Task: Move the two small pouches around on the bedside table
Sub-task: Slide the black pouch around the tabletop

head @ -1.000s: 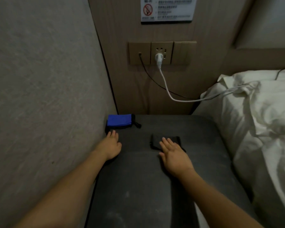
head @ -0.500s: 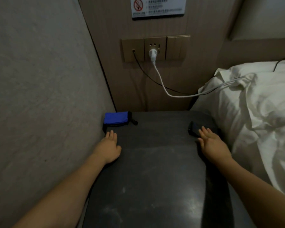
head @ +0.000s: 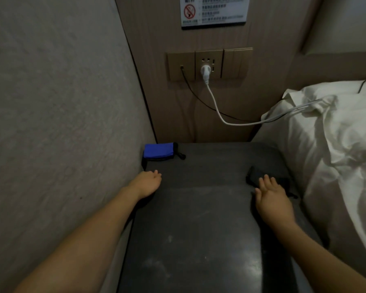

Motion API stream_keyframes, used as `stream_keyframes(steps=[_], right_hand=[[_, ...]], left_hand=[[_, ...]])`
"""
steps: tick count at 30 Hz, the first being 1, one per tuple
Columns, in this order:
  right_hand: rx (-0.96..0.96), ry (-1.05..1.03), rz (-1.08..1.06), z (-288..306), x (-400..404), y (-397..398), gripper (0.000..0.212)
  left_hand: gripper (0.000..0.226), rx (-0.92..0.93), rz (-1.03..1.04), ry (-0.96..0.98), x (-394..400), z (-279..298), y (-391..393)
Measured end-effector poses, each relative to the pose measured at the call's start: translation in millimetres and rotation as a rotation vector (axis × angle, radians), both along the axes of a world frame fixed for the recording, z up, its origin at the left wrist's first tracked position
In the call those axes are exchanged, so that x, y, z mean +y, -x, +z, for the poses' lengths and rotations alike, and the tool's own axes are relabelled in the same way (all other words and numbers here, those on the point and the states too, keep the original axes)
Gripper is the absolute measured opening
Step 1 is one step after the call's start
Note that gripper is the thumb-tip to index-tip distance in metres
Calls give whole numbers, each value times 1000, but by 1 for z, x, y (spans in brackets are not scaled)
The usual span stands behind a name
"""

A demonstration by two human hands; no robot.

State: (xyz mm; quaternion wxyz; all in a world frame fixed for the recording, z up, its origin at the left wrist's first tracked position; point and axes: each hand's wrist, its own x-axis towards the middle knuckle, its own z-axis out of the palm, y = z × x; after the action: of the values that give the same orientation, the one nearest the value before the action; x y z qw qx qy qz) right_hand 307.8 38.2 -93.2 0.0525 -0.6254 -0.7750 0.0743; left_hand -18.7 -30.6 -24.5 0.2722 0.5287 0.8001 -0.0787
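A blue pouch (head: 159, 150) with a black zip pull lies in the far left corner of the dark bedside table (head: 199, 218), against the wall. My left hand (head: 146, 183) rests flat on the table just in front of it, apart from it, holding nothing. A black pouch (head: 254, 177) lies near the table's right edge, beside the bed. My right hand (head: 272, 197) lies flat with its fingertips on the near part of that pouch, covering some of it.
A textured wall (head: 61, 123) runs along the table's left side. Behind stands a wood panel with a socket plate (head: 209, 64); a white cable (head: 220, 115) and a thin black cable hang from it toward the white bedding (head: 336, 155) on the right.
My right hand has slid the black pouch from the table's middle to its right edge. My left hand and the blue pouch have stayed in the left corner.
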Motion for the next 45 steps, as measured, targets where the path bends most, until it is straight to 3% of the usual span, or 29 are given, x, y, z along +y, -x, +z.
stream_keyframes(steps=[4, 12, 17, 22, 28, 35, 45], right_hand=[[50, 9, 96, 1, -35, 57, 56], [113, 11, 272, 7, -87, 172, 47], [159, 88, 425, 15, -103, 215, 69], [164, 106, 448, 13, -110, 244, 65], [165, 59, 501, 8, -108, 244, 43], [154, 84, 617, 9, -116, 229, 54], [55, 27, 490, 9, -94, 137, 48]], left_hand=[[48, -56, 69, -38, 4, 9, 2], [47, -43, 82, -65, -1, 15, -8], [46, -61, 108, -98, 1, 12, 3], [39, -121, 159, -117, 4, 12, 6], [45, -116, 141, -144, 2, 11, -3], [46, -94, 144, -101, -3, 16, -9], [52, 25, -15, -32, -7, 6, -15]])
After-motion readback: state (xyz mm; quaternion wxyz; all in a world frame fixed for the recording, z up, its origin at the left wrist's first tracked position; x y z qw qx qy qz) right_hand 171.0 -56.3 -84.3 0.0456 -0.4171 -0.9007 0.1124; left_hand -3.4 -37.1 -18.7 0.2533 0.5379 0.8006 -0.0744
